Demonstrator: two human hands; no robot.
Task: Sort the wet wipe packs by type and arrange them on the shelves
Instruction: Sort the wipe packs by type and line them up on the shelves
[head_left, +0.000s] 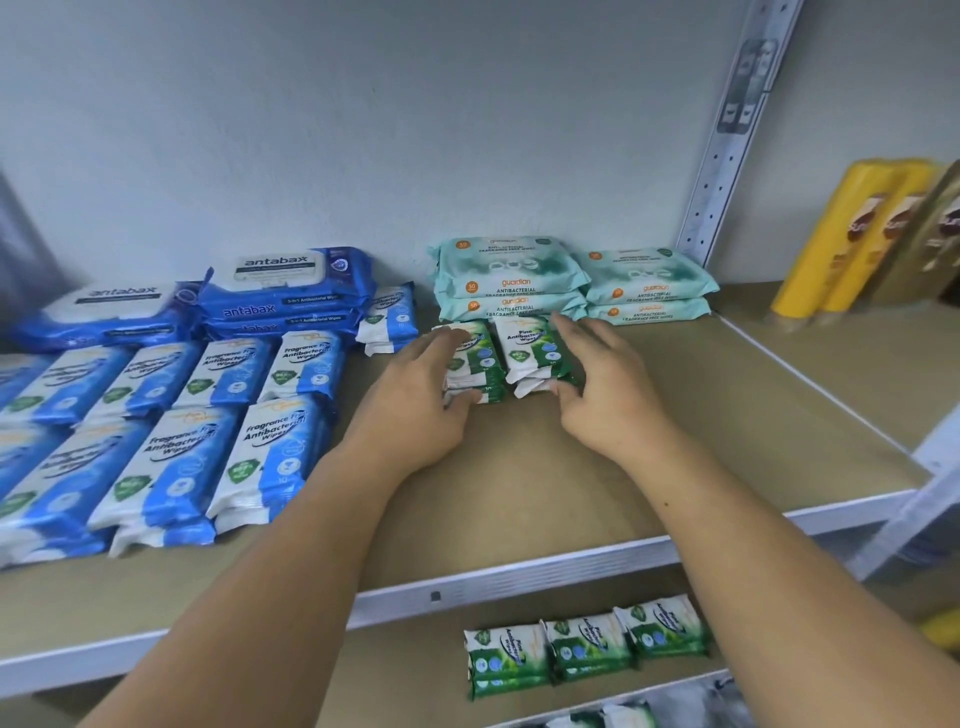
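The upper shelf carries all sorted stock in flat stacks. At centre, two stacks of green Pine packs stand side by side, touching: the left Pine stack and the right Pine stack, both just in front of the guardian packs. The left hand lies over the left Pine stack, fingers loosely extended across its top and thumb against its near end; it appears to rest there rather than clamp. The right hand is spread, straight fingers along the outer side of the right Pine stack, thumb touching its near end. Counts: four guardian packs in two stacks of two; four antabax packs, one alone and three stacked; one small blue stack between those groups. The Fragrance Free packs form two rows at left; the frame edge cuts them, so no total can be fixed. On the lower shelf, three more Pine stacks sit in one row. Bare board runs from the held stacks forward to the front rail and rightward. Beyond the upright post stand yellow bottles.
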